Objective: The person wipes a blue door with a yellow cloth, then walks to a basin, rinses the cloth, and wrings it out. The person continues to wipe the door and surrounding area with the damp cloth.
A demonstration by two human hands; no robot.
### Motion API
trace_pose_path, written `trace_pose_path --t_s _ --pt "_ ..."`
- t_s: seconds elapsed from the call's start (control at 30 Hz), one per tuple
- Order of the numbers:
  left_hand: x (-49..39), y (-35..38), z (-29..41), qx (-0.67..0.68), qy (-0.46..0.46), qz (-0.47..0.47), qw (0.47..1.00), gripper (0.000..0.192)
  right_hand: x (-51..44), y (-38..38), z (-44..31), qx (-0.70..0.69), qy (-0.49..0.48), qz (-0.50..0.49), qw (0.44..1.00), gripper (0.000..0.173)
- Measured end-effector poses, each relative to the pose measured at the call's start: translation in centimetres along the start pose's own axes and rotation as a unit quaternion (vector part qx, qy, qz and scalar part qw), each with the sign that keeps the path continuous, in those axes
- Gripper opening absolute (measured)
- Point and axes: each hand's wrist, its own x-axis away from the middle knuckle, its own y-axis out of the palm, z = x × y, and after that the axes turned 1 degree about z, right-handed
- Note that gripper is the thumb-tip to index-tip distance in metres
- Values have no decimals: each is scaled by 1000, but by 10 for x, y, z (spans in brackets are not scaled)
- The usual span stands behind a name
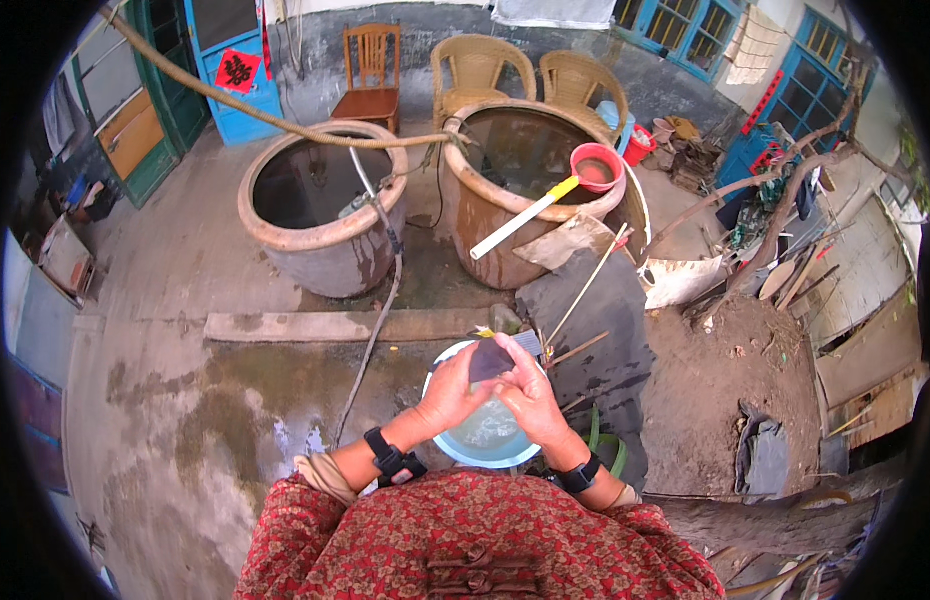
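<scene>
Between both hands is a dark, thin item, apparently a wet cloth (491, 361), with its lower part hidden by my fingers. My left hand (453, 394) grips it from the left, and my right hand (531, 394) pinches it from the right, thumbs close together. Below them stands a light blue basin (486, 454) holding cloudy water (483, 424). A grey ribbed object (528, 343) shows at the basin's far right rim, partly covered by my right hand. Something small and yellow (484, 331) pokes out beyond my left fingertips; I cannot tell what it is.
Two big water vats, one on the left (322, 255) and one on the right (480, 247), stand beyond a low concrete curb (352, 326). A red dipper (594, 166) rests on the right vat's rim. A hose (375, 337) trails down left of the basin; thin sticks (588, 289) lean at right.
</scene>
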Motion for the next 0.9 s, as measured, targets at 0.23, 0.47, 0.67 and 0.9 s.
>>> trace_pose_path --t_s 0.23,0.47,0.67,0.9 --pt "-2 -16 -1 89 8 108 990 27 -1 -23 9 179 -22 141 973 32" --pt "-5 -23 19 123 10 44 991 19 -6 -29 10 393 -158 77 902 26" --pt "-1 -29 10 57 -11 50 997 14 -17 -25 -5 84 -84 117 986 14" --pt "3 -22 -29 55 -89 -18 994 18 -32 -10 -37 -50 -40 115 991 11"
